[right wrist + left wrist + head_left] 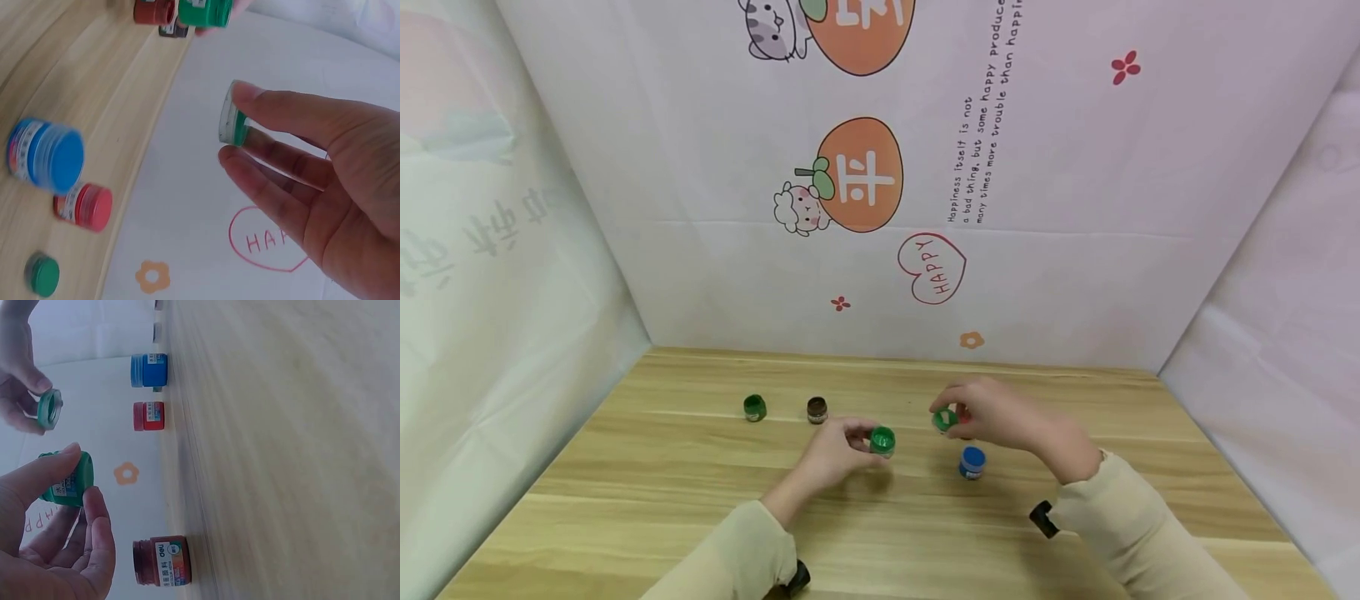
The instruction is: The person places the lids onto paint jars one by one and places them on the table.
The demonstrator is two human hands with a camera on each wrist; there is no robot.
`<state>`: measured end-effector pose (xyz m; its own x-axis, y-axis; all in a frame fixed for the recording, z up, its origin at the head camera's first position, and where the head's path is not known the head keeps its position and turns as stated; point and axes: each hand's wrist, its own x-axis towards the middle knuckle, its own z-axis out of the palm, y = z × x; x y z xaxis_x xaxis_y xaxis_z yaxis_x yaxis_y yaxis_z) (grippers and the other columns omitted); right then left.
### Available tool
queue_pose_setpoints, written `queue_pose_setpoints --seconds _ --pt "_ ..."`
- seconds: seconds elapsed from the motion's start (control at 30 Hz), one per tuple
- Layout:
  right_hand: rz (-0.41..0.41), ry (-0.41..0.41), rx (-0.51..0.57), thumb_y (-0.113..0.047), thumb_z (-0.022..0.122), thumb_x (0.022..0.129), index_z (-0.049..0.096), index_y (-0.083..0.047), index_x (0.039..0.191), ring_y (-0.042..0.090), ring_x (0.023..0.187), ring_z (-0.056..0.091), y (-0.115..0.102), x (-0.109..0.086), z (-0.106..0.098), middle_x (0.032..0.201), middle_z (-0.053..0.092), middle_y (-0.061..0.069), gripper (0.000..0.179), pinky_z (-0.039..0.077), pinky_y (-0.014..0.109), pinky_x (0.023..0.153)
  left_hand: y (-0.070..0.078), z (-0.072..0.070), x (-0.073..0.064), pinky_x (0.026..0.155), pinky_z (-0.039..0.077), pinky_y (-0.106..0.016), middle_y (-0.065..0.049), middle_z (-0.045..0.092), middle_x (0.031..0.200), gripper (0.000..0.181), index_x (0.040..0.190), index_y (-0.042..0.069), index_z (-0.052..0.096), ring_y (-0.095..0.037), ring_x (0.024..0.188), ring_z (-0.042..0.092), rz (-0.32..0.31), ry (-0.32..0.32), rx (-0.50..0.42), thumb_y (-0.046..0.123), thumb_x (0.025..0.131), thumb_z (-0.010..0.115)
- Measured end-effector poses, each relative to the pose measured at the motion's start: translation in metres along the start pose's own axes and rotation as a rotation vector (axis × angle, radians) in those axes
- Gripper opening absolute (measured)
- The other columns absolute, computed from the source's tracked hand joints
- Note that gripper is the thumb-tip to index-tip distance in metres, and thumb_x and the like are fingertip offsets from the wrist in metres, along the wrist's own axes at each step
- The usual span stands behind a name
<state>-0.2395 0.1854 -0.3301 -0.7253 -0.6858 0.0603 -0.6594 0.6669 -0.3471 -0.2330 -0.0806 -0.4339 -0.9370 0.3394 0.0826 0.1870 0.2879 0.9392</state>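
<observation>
My left hand [833, 452] grips a small green paint jar [883, 442] round its side. The jar is uncapped, its round mouth showing green inside. Beyond it, to the right, my right hand [1000, 414] pinches a lid [944, 420] between thumb and fingers. In the right wrist view that lid [231, 119] has a clear rim and a green part, and it is apart from the jar. Just below the right hand a blue paint jar [972, 462] stands on the table. A red jar [84, 206], mostly hidden by the right hand in the head view, stands close by.
On the left of the wooden table [700, 467] stand a brown paint jar [817, 410] and a dark green jar [755, 407]. A small green round piece [42, 275] lies past the red jar. A printed white sheet [1060, 250] rises behind the table's far edge.
</observation>
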Motion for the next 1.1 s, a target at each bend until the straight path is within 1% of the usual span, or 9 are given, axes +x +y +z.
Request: queue_pose_setpoints --seconds 0.07,0.23,0.4,0.6,0.73,0.83,0.97,1.1 --pt "-0.032 0.008 0.013 -0.007 0.082 0.088 0.075 -0.006 0.116 0.013 0.082 0.06 -0.002 0.004 0.003 0.105 0.068 -0.001 0.029 0.053 0.023 0.069 0.001 0.001 0.0 0.076 0.058 -0.03 -0.006 0.073 0.1 0.039 0.116 -0.004 0.071 -0.018 0.086 0.07 -0.012 -0.001 -0.023 0.001 0.08 0.087" --pt "-0.1 0.011 0.042 -0.005 0.082 0.088 0.075 -0.006 0.116 0.014 0.085 0.063 -0.009 0.013 0.01 0.107 0.069 -0.001 0.029 0.056 0.025 0.074 0.004 0.005 0.0 0.079 0.059 -0.033 -0.007 0.073 0.101 0.04 0.116 -0.005 0.069 -0.02 0.09 0.071 -0.043 0.005 -0.072 0.002 0.081 0.086" --pt "-0.158 0.003 0.061 -0.006 0.081 0.089 0.075 -0.006 0.115 0.016 0.087 0.065 -0.014 0.02 0.016 0.11 0.069 0.0 0.027 0.057 0.027 0.076 0.006 0.008 -0.001 0.081 0.059 -0.035 -0.008 0.072 0.104 0.04 0.117 -0.006 0.068 -0.022 0.091 0.072 -0.054 0.0 -0.101 0.003 0.083 0.085" --pt "-0.182 -0.006 0.066 -0.002 0.08 0.088 0.075 -0.005 0.114 0.016 0.088 0.066 -0.018 0.027 0.018 0.111 0.069 0.003 0.027 0.059 0.03 0.078 0.008 0.009 -0.001 0.084 0.058 -0.037 -0.008 0.072 0.106 0.039 0.118 -0.005 0.069 -0.022 0.093 0.071 -0.051 -0.007 -0.101 0.005 0.084 0.085" --pt "-0.198 -0.019 0.068 -0.001 0.08 0.088 0.076 -0.005 0.114 0.017 0.087 0.066 -0.021 0.03 0.02 0.109 0.07 0.003 0.026 0.058 0.028 0.078 0.006 0.01 -0.001 0.086 0.058 -0.038 -0.009 0.073 0.109 0.04 0.12 -0.005 0.069 -0.025 0.098 0.071 -0.052 -0.018 -0.103 0.006 0.084 0.085" --pt "-0.204 -0.025 0.069 -0.001 0.08 0.088 0.076 -0.005 0.113 0.016 0.087 0.065 -0.021 0.032 0.022 0.107 0.07 0.002 0.026 0.058 0.027 0.077 0.006 0.01 -0.001 0.088 0.058 -0.038 -0.01 0.073 0.112 0.041 0.121 -0.005 0.069 -0.026 0.101 0.071 -0.055 -0.033 -0.12 0.007 0.085 0.084" --pt "-0.209 -0.035 0.084 -0.001 0.08 0.088 0.076 -0.005 0.112 0.013 0.087 0.065 -0.022 0.034 0.023 0.107 0.07 0.002 0.025 0.058 0.028 0.077 0.009 0.01 -0.001 0.087 0.058 -0.038 -0.009 0.073 0.111 0.04 0.121 -0.006 0.068 -0.026 0.101 0.072 -0.061 -0.049 -0.149 0.006 0.086 0.083" --pt "-0.209 -0.05 0.094 -0.002 0.08 0.088 0.076 -0.005 0.112 0.013 0.086 0.065 -0.023 0.034 0.022 0.106 0.071 0.001 0.024 0.058 0.029 0.078 0.012 0.009 -0.003 0.087 0.058 -0.038 -0.008 0.073 0.107 0.039 0.12 -0.006 0.068 -0.026 0.099 0.072 -0.09 -0.059 -0.202 0.003 0.085 0.083"
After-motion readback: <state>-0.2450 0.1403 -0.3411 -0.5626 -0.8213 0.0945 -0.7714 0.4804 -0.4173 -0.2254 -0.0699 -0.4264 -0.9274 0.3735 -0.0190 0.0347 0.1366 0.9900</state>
